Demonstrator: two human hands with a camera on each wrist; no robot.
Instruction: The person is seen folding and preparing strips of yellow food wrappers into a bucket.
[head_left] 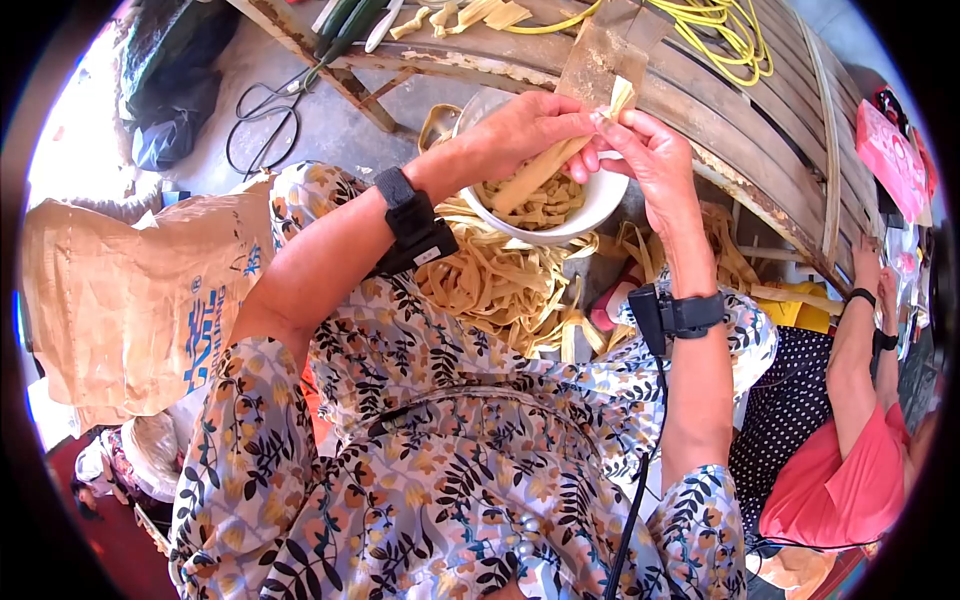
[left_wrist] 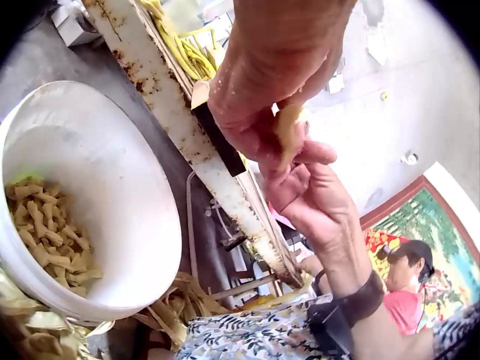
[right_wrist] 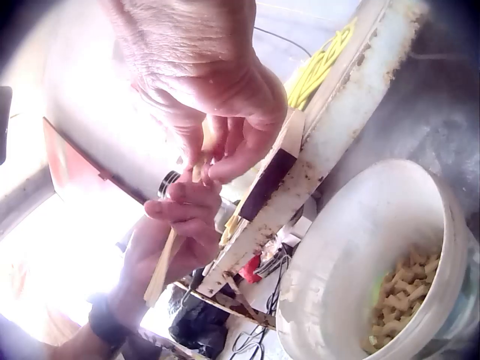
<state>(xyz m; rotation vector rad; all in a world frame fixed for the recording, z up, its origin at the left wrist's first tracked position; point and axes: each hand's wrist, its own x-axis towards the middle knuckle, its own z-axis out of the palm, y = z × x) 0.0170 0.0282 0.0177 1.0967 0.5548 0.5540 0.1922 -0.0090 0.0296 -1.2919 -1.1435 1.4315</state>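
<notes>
Over a white bucket [head_left: 598, 222], both hands pinch one pale yellow, flat, soft strip [head_left: 548, 168]. My left hand [head_left: 525, 128] grips it with thumb and fingers, and a long tail hangs down from that hand toward the bucket. Fingertips of my right hand [head_left: 655, 160] pinch it near its short upper end, right against the left fingertips. In the right wrist view the strip's tail [right_wrist: 160, 271] runs out below the left fingers; the part between the fingertips is mostly hidden. Small knotted pieces [left_wrist: 49, 236] of similar strip lie inside the bucket.
Loose strips [head_left: 490, 285] lie heaped below the bucket. A slatted bench [head_left: 720, 130] with a rusty edge bears a small board [head_left: 600, 65] and yellow cord [head_left: 735, 40]. A paper sack [head_left: 140, 300] stands at left. Another person [head_left: 840, 470] sits at right.
</notes>
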